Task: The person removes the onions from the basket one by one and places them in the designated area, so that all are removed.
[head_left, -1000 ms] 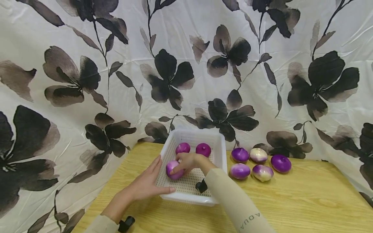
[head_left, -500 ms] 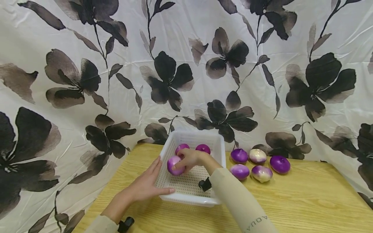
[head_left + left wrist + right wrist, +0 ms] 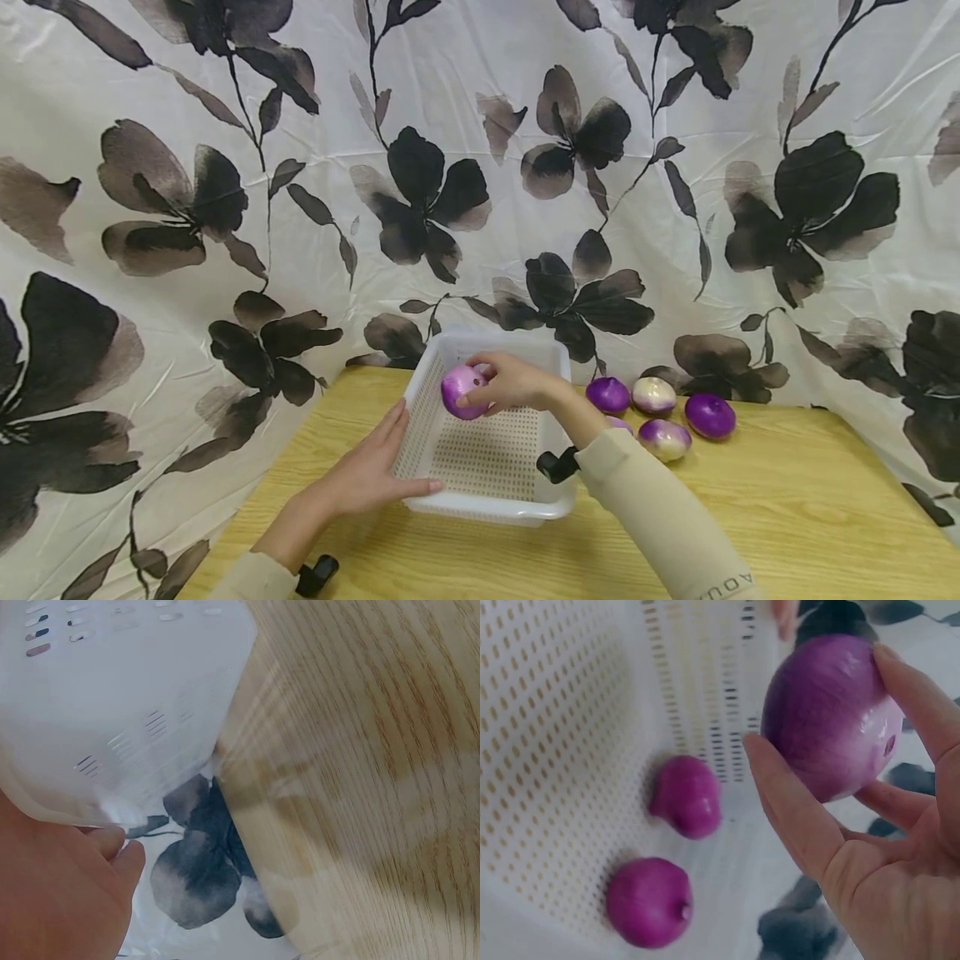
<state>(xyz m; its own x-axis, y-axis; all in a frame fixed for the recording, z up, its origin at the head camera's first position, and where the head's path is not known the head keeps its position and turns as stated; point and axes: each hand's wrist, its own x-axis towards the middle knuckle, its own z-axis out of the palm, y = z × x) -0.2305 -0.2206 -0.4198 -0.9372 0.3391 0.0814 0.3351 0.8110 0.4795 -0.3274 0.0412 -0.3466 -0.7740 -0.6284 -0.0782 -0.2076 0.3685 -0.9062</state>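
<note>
A white cloth with large dark flowers point(image 3: 431, 196) hangs behind a pale wood-grain table point(image 3: 810, 508), where a white perforated basket point(image 3: 487, 462) stands with two magenta onions point(image 3: 688, 797) inside and five purple and cream onions point(image 3: 709, 416) grouped beside it, on the right. The person's right hand point(image 3: 517, 385) pinches a purple onion point(image 3: 460, 393) between thumb and fingertips, holding it over the basket, apart from the two inside. The left hand point(image 3: 360, 477) is spread wide, fingers against the basket's left side and thumb on its near rim.
</note>
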